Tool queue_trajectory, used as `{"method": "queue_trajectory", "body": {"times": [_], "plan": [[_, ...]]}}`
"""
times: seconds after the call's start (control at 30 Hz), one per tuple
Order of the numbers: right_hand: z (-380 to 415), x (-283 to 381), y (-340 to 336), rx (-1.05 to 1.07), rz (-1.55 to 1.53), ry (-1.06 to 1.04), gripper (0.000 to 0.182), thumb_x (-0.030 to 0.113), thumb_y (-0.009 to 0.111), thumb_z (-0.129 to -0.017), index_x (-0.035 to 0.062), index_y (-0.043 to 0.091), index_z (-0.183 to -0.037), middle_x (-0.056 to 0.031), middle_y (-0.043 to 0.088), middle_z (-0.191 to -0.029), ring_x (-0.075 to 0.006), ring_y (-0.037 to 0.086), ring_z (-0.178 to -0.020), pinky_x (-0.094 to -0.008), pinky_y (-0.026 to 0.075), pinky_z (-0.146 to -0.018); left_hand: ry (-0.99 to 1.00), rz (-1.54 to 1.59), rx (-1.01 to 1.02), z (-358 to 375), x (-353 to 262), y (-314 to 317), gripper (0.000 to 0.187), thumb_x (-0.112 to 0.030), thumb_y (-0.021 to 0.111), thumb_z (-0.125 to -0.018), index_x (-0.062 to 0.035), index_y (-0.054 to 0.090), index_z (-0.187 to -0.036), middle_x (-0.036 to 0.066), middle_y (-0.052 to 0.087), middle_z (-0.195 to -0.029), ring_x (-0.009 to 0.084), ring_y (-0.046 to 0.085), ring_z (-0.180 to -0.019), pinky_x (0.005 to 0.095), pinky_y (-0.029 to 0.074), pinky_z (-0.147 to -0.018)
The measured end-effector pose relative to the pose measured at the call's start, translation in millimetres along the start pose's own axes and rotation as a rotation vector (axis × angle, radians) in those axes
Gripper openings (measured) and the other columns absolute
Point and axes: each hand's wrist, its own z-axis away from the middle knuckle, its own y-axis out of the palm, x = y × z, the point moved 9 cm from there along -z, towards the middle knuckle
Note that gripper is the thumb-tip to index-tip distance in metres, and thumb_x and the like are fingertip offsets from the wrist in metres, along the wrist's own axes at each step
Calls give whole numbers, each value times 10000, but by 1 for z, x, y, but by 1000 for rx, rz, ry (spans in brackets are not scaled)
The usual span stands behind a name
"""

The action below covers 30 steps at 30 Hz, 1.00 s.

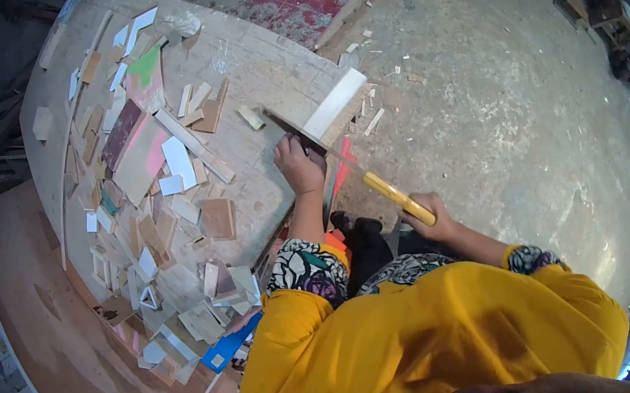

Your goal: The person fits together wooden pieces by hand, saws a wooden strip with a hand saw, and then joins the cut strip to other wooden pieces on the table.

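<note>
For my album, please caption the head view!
Right hand grips the saw, left hand near it, scraps across the bench.

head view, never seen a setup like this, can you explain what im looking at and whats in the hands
There is no machine here: these are a person's own bare hands. The one picture comes from a camera worn on the head, looking forward and down, which is why the yellow top fills the bottom.

The table on the left is strewn with wood scraps, some white-faced, some pink or green. A white strip lies at its edge, and bare floor shows to the right.

The right hand holds a saw by its long yellow handle, the blade reaching in beside the strip. The left hand is at the table's edge, close to the blade; what it may be gripping is too hidden to tell.
</note>
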Motion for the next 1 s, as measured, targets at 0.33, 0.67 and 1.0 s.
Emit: {"method": "queue_trajectory", "body": {"times": [0.33,0.67,1.0], "plan": [[-88,12,15,-126,-123,-102,177,183,645,-778,20,581,-808,-94,527,-620,-175,520,-584,-314,415,-559,-31,-57,-34,2,4,2,302,-36,617,-610,13,563,-903,182,530,-1045,356,476,-1002,433,368,-896],[28,19,-123,-322,-245,147,176,171,662,-760,14,598,-807,7,525,-667,-78,480,-614,-223,383,-552,-19,124,220,-38,16,-8,425,-134,609,-731,-67,535,-1145,154,580,-955,332,539,-910,387,430,-826],[101,-14,-127,-514,-298,287,164,165,649,-765,35,557,-725,28,481,-616,-64,441,-560,-215,345,-506,1014,-362,785,-59,-72,30,501,-173,645,-688,-254,561,-1175,30,358,-1392,282,259,-1319,460,294,-1029]]}}
